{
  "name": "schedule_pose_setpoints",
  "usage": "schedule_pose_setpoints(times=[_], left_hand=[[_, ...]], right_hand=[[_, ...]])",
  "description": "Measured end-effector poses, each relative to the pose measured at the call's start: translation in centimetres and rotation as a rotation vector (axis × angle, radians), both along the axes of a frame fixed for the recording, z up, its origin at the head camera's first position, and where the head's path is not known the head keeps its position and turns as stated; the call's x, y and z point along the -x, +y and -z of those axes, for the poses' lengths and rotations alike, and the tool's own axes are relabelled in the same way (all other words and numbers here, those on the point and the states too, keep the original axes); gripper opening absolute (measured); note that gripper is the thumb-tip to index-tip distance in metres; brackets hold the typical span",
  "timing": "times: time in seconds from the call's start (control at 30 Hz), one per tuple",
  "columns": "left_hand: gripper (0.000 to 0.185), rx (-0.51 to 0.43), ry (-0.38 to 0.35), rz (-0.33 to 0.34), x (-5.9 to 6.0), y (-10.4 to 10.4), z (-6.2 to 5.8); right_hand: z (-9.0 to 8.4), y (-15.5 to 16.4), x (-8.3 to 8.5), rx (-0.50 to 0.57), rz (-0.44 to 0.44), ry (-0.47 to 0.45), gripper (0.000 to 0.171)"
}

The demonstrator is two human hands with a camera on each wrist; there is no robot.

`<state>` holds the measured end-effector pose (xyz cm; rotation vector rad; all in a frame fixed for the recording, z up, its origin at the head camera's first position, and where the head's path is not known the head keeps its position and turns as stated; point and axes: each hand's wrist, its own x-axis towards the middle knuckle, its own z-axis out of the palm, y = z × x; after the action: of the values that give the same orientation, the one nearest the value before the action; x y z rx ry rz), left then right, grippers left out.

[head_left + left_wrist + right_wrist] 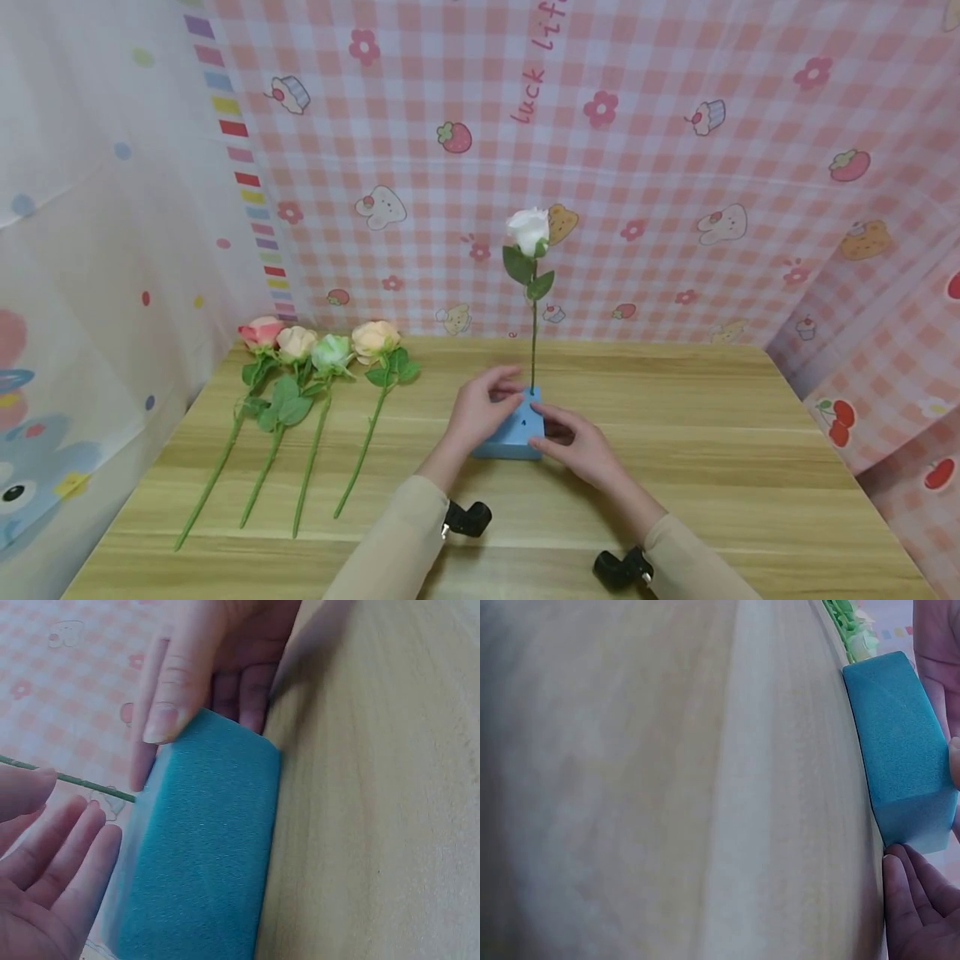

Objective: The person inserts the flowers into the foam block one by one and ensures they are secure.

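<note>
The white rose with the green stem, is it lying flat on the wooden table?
No, the white rose stands upright, its green stem planted in the blue foam block between both hands.

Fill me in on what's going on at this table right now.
A person is working at a wooden table with both hands around a blue foam block. A white rose stands upright with its stem stuck into the block. The left hand is at the block beside the stem's base; the right hand touches the block's other side. Four more roses lie side by side on the table to the left, untouched.
</note>
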<state>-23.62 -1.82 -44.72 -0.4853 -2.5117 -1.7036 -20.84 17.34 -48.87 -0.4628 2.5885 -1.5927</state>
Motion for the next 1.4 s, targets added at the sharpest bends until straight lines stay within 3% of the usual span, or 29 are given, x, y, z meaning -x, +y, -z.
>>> schedule_pose_setpoints(times=[0.33,0.77,0.97,1.27,1.4], left_hand=[[0.039,0.021,-0.008,0.023,-1.2,-1.4,-0.6],[0.043,0.037,-0.06,0.077,-2.0,-4.7,-0.9],[0.046,0.018,-0.053,0.038,-2.5,-7.0,-0.1],[0.046,-0.004,-0.097,-0.052,-3.7,-10.3,1.3],[0.046,-0.015,-0.103,-0.084,-4.5,-11.7,1.1]], right_hand=[[-3.3,-0.8,-1.6,0.012,-0.023,-0.013,0.052],[-3.5,-0.8,-1.7,-0.016,-0.011,-0.025,0.053],[-3.3,-0.7,-1.7,-0.015,-0.016,-0.011,0.053],[-3.4,-0.8,-1.7,-0.02,-0.016,-0.01,0.053],[-3.3,-0.8,-1.7,-0.031,-0.019,-0.001,0.053]])
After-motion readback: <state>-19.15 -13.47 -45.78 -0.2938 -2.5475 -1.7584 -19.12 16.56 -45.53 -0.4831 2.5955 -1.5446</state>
